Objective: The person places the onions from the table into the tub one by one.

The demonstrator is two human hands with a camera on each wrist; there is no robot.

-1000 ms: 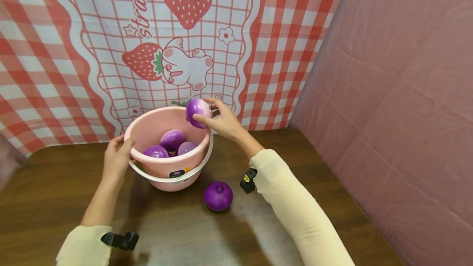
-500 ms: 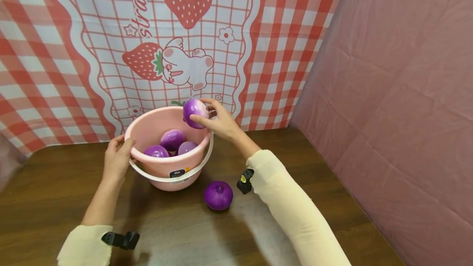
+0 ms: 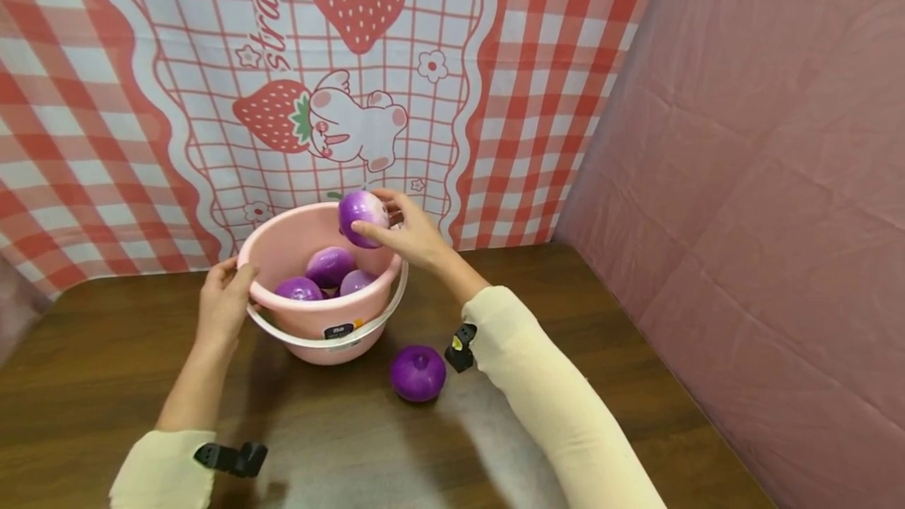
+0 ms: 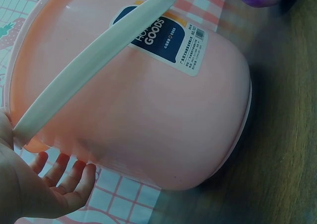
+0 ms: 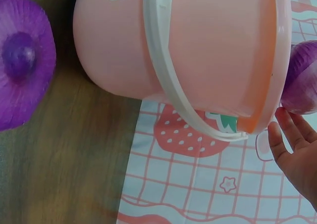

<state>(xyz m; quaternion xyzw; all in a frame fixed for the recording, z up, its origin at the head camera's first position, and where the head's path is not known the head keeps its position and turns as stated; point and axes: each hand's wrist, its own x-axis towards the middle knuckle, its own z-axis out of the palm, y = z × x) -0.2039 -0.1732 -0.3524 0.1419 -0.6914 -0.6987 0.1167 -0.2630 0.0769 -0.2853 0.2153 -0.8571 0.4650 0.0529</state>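
My right hand (image 3: 413,236) holds a purple onion (image 3: 359,218) between thumb and fingers, above the right back rim of the pink bucket (image 3: 304,324). In the right wrist view that onion (image 5: 302,78) shows just past the rim. My left hand (image 3: 225,305) grips the bucket's left rim, thumb over the edge and fingers outside; in the left wrist view the fingertips (image 4: 89,170) lie along the outer wall. Inside the bucket several purple onions are visible, one of them an onion (image 3: 331,267) at the middle. Another onion (image 3: 419,374) stands on the table, right of the bucket.
The bucket's white handle (image 3: 332,343) hangs down across its front. A brown wooden table (image 3: 339,446) lies under everything. Behind it hangs a red-checked strawberry cloth (image 3: 544,100), and a pink cloth wall (image 3: 763,179) rises on the right.
My right hand has moved left with the onion, from the bucket's right rim to farther over the opening. The left hand and the bucket have stayed in place.
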